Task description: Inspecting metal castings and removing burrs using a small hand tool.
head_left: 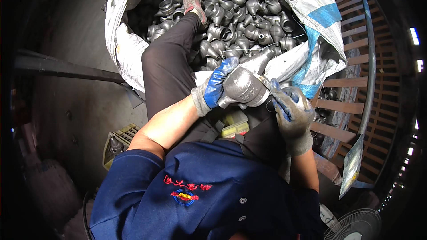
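A grey cast-metal fitting point(244, 86), bell-shaped with a narrow neck, is held over the person's lap, just in front of the big white sack point(129, 49). It is gripped by the left hand point(215, 86), whose blue-coated glove fingers are curled around the wide body from the side nearer the sack's left wall. The right hand point(291, 113), gloved alike, is placed at the fitting's open mouth on the side away from that wall, with fingers bent toward the rim; whether something is pinched there cannot be told. The sack is filled with many more grey fittings point(240, 13) of the same kind, and a leg in dark trousers point(167, 62) is stretched into it, the shoe point(193, 2) resting on the pile. A yellow box point(235, 124) is seen just below the held fitting. Beyond the sack's right side, a rust-coloured slatted rack point(356, 84) is visible.
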Demonstrator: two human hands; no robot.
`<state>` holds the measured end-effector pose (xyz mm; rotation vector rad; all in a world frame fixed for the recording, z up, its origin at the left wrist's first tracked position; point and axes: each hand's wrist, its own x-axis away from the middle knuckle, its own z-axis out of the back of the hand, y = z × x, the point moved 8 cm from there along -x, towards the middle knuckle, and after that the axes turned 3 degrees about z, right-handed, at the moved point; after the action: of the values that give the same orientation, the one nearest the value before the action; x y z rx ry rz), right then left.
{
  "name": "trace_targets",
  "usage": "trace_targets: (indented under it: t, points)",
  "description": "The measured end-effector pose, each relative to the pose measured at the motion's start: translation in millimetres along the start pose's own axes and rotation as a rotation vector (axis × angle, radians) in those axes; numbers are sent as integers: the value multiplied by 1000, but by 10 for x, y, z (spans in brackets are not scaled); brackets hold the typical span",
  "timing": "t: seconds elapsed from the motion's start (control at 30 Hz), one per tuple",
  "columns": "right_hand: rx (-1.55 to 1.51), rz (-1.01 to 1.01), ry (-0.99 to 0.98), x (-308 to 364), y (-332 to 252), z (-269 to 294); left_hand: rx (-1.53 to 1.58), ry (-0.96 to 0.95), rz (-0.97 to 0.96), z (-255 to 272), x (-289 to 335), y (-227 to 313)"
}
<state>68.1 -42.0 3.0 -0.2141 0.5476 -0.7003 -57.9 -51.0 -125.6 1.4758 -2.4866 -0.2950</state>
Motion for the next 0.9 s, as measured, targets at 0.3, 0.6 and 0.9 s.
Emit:
trace_targets:
  t: [0.3, 0.6, 0.9]
  points:
    - [-295, -161, -128, -31, 227, 9, -157, 85, -45, 80, 2, 28]
    - [-349, -204, -197, -35, 169, 22, 29, 70, -26, 90, -2, 15]
    - [-641, -478, -227, 58, 439, -190, -12, -77, -5, -13, 37, 28]
